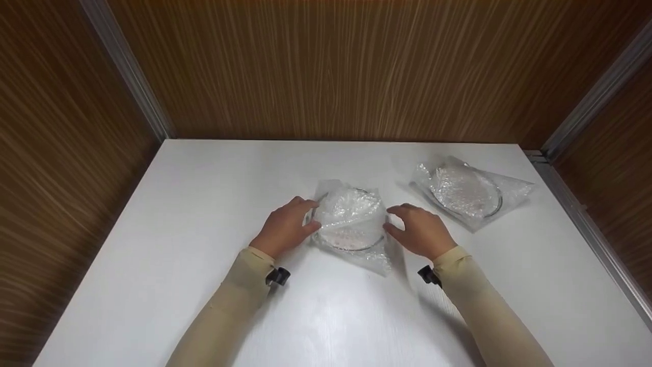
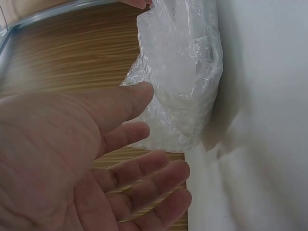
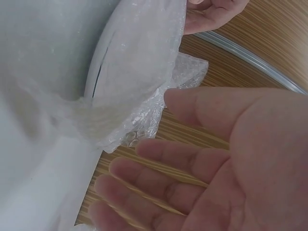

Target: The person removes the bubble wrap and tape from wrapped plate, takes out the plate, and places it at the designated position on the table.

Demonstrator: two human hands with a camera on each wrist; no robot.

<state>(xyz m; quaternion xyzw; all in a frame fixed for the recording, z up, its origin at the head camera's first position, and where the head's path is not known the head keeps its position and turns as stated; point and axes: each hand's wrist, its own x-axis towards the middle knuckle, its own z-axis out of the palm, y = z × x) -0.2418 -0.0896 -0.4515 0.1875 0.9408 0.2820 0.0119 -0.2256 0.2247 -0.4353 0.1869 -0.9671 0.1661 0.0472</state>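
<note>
White counter (image 1: 326, 316): bubble-wrapped round item (image 1: 352, 216) lies between left hand (image 1: 286, 227) and right hand (image 1: 420, 231), both with fingers released; apparent step: positioning; next move likely calls for even two-sided contact

Round plate (image 1: 350, 220), dark-rimmed, bubble-wrapped, wrapping creased

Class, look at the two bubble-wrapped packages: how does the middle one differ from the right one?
The middle package sits between the left hand and the right hand; the right package lies apart from both.
The middle package is nearer the person; the right package is farther back.
The middle package's longest wrap corner points toward the person; the right package's points rightward.
Both show a dark curved rim through clear wrap.
</note>
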